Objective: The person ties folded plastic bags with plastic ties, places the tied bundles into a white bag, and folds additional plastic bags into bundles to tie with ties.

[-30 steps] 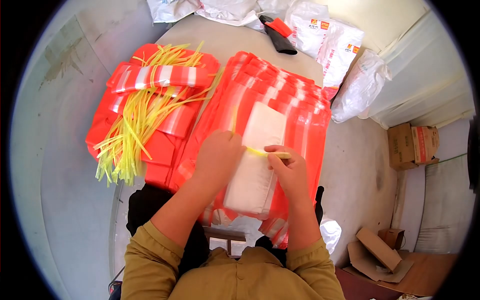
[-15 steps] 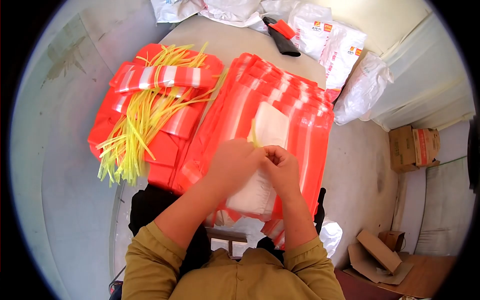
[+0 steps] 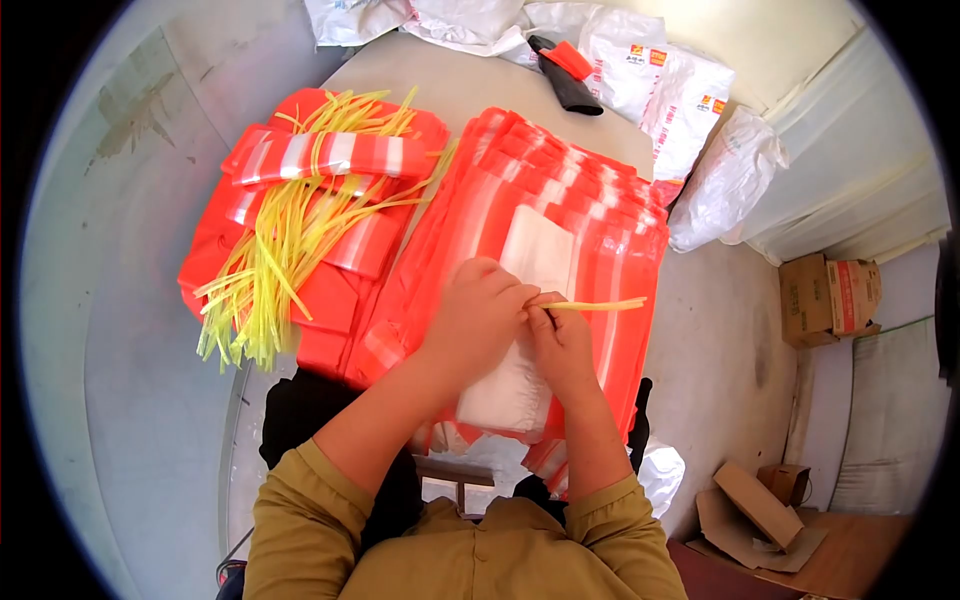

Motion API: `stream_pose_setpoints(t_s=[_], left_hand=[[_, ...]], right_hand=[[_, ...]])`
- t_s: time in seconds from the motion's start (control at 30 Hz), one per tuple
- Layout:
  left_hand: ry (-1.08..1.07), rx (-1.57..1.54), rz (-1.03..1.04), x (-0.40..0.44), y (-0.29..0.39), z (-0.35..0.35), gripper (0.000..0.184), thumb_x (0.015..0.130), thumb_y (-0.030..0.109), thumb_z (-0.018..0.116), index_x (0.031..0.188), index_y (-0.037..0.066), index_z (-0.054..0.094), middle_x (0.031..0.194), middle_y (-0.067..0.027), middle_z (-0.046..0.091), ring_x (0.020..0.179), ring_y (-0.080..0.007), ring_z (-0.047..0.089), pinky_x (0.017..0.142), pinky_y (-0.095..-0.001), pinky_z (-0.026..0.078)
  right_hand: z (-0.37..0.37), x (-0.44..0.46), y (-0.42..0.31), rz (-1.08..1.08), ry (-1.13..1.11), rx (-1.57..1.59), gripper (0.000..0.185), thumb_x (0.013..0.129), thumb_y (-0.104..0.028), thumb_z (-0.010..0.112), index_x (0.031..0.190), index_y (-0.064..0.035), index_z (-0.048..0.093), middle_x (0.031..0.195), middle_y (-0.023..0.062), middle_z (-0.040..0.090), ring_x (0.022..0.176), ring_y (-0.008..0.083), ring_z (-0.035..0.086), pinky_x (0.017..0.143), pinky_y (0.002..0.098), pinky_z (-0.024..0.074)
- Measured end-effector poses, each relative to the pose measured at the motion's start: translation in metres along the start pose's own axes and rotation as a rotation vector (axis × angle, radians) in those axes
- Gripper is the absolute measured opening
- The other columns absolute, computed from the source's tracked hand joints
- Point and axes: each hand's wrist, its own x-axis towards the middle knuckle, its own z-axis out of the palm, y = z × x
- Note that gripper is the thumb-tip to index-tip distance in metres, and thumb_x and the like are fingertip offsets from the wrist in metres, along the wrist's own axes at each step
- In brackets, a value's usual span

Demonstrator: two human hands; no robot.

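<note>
right hand (image 3: 562, 348): fingers pinched on a yellow strip (image 3: 605, 305), its free end projecting rightward. left hand (image 3: 478, 315): fingers curled, meeting the right fingertips at the strip's inner end; grip hidden, cannot tell. beneath both: a white folded piece (image 3: 540, 245) lying on stacked red-and-white striped plastic (image 3: 475, 215). left of that: loose yellow strips (image 3: 270, 250) across red plastic bundles (image 3: 325, 295). beyond: white sacks (image 3: 465, 22).

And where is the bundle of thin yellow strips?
In the head view, the bundle lies at left, across a red-and-white plastic pile, left of the left hand.
</note>
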Motion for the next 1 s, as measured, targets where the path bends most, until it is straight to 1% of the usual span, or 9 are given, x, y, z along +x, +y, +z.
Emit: stream_pose_setpoints(t_s=[0.13,0.23,0.33,0.43,0.63,0.73,0.83,0.93,1.0], left_hand=[[-0.092,-0.099,-0.102,0.000,-0.011,0.002,0.019,0.080,0.008,0.080,0.097,0.005,0.076,0.094,-0.0079,0.069,0.094,-0.0324,0.060,0.082,-0.0440,0.050],[-0.116,-0.139,-0.193,-0.001,-0.009,-0.001,0.014,0.082,0.011,0.080,0.093,0.005,0.076,0.089,-0.0076,0.067,0.093,-0.0303,0.060,0.080,-0.0425,0.050],[-0.136,-0.159,-0.269,-0.001,-0.008,-0.001,0.009,0.083,0.010,0.080,0.090,0.006,0.075,0.087,-0.0081,0.065,0.092,-0.0307,0.060,0.080,-0.0426,0.050],[-0.096,-0.239,-0.342,-0.004,-0.009,0.005,0.007,0.085,0.009,0.077,0.089,0.006,0.073,0.088,-0.0089,0.065,0.091,-0.0305,0.060,0.080,-0.0422,0.049],[-0.107,-0.216,-0.319,-0.003,-0.008,0.005,0.008,0.088,0.011,0.074,0.089,0.005,0.069,0.089,-0.0095,0.065,0.091,-0.0312,0.059,0.081,-0.0423,0.047],[-0.092,-0.223,-0.320,-0.004,-0.008,0.005,0.008,0.087,0.011,0.074,0.089,0.005,0.069,0.089,-0.0096,0.065,0.091,-0.0319,0.059,0.081,-0.0431,0.047],[-0.108,-0.231,-0.325,-0.003,-0.007,0.001,0.007,0.087,0.010,0.073,0.089,0.004,0.069,0.088,-0.0100,0.065,0.091,-0.0325,0.059,0.080,-0.0435,0.047],[-0.119,-0.227,-0.339,-0.003,-0.008,0.002,0.007,0.087,0.010,0.073,0.089,0.004,0.069,0.088,-0.0104,0.065,0.091,-0.0334,0.059,0.080,-0.0443,0.047],[-0.115,-0.168,-0.313,-0.002,-0.007,0.002,0.007,0.087,0.010,0.074,0.090,0.005,0.070,0.088,-0.0105,0.065,0.090,-0.0340,0.059,0.080,-0.0450,0.047]], right_hand=[[0.000,-0.001,0.000,0.020,0.003,0.025,0.019,0.104,-0.013,0.057,0.109,0.0013,0.069,0.091,0.0101,0.070,0.083,0.0160,0.064,0.075,0.0302,0.0502],[-0.003,0.000,0.005,-0.001,-0.025,0.000,0.018,0.104,-0.014,0.057,0.111,0.0003,0.066,0.094,0.0072,0.069,0.082,0.0147,0.063,0.076,0.0297,0.0503],[0.001,-0.001,0.010,0.056,0.056,0.133,0.015,0.102,-0.010,0.060,0.113,-0.0010,0.063,0.096,0.0032,0.065,0.081,0.0122,0.061,0.075,0.0284,0.0502],[0.006,-0.001,0.012,0.018,0.071,0.295,0.017,0.097,-0.007,0.065,0.113,-0.0031,0.061,0.095,0.0005,0.062,0.081,0.0097,0.059,0.075,0.0263,0.0493],[0.003,-0.003,-0.009,0.117,0.068,-0.087,0.019,0.093,-0.005,0.071,0.109,-0.0053,0.062,0.092,-0.0003,0.060,0.078,0.0074,0.055,0.070,0.0254,0.0475],[0.007,0.000,-0.003,0.104,0.116,0.020,0.017,0.092,-0.005,0.070,0.108,-0.0053,0.063,0.091,0.0000,0.060,0.074,0.0080,0.054,0.067,0.0269,0.0468],[0.004,0.002,-0.005,0.214,0.111,0.219,0.014,0.092,-0.005,0.071,0.104,-0.0052,0.064,0.091,0.0022,0.061,0.073,0.0097,0.055,0.065,0.0271,0.0462],[0.001,0.000,-0.002,-0.020,0.112,-0.221,0.018,0.089,-0.001,0.070,0.106,-0.0049,0.067,0.095,0.0071,0.065,0.077,0.0163,0.062,0.068,0.0300,0.0516],[0.004,0.000,-0.008,-0.353,0.144,-0.405,0.024,0.087,0.002,0.069,0.110,-0.0050,0.069,0.098,0.0095,0.066,0.082,0.0216,0.066,0.072,0.0331,0.0549]])
